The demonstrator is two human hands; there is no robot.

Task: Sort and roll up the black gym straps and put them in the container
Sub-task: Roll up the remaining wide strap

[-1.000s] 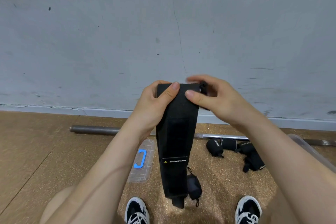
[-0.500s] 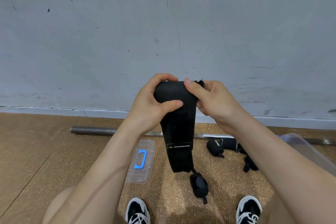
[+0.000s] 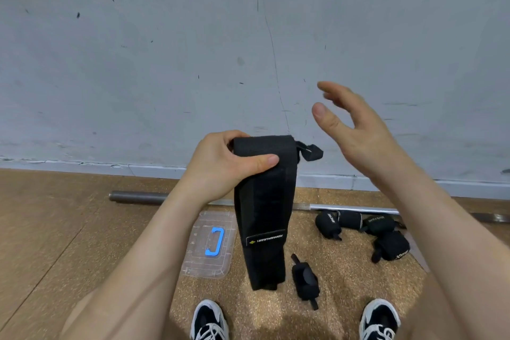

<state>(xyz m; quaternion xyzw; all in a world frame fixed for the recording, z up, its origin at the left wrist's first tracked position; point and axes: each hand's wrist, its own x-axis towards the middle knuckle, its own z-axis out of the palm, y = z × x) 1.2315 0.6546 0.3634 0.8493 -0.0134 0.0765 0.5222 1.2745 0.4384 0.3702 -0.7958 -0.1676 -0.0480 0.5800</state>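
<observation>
My left hand (image 3: 220,165) grips the rolled top of a wide black gym strap (image 3: 265,215); the rest of it hangs straight down, with a small loop sticking out at the upper right. Up and to the right of the strap, my right hand (image 3: 356,130) is lifted clear with fingers spread, holding nothing. One rolled black strap (image 3: 305,280) lies on the floor between my shoes. Several more rolled straps (image 3: 367,232) lie in a heap to the right. Part of a clear container (image 3: 414,246) shows behind my right forearm.
A clear lid with a blue handle (image 3: 211,244) lies flat on the cork floor at the left. A metal barbell (image 3: 138,197) runs along the base of the grey wall (image 3: 248,50). My two shoes (image 3: 209,323) are at the bottom edge.
My right hand has let go of the strap and lifted up to the right. The left hand alone keeps the rolled top, and the hanging tail is shorter than a second ago.
</observation>
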